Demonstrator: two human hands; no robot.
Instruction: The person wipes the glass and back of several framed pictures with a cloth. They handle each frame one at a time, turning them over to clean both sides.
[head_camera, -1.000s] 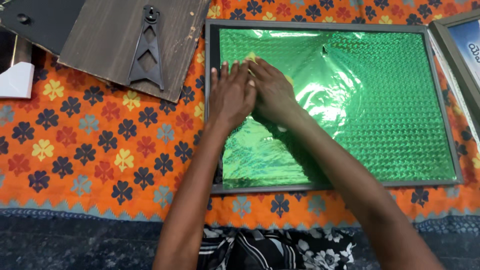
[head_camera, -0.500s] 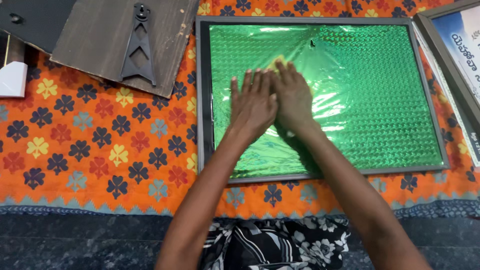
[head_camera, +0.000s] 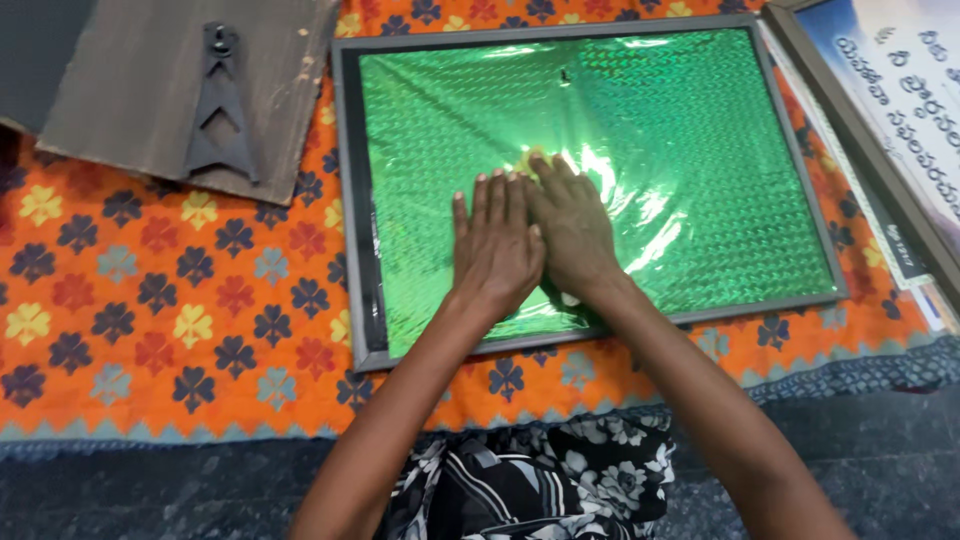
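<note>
A grey picture frame (head_camera: 348, 200) lies flat on an orange flower-patterned cloth (head_camera: 150, 300). A shiny green patterned foil sheet (head_camera: 700, 150) fills the frame. My left hand (head_camera: 495, 250) lies flat on the foil near its lower middle, fingers extended and together. My right hand (head_camera: 572, 230) lies beside it, touching it, and presses a small yellow cloth (head_camera: 527, 160) onto the foil. Only an edge of that cloth shows at the fingertips. The foil has a small tear (head_camera: 563, 76) near its top edge.
A dark wooden backing board (head_camera: 130, 90) with a black fold-out stand (head_camera: 215, 105) lies at the upper left. A second grey frame (head_camera: 850, 110) holding a printed picture (head_camera: 900, 70) lies at the right. Dark stone floor (head_camera: 150, 490) and my black-and-white flowered garment (head_camera: 540, 480) are nearest me.
Both hands have slid together across the foil, from near its upper left part to its lower middle. The view has shifted, so the frame sits further left.
</note>
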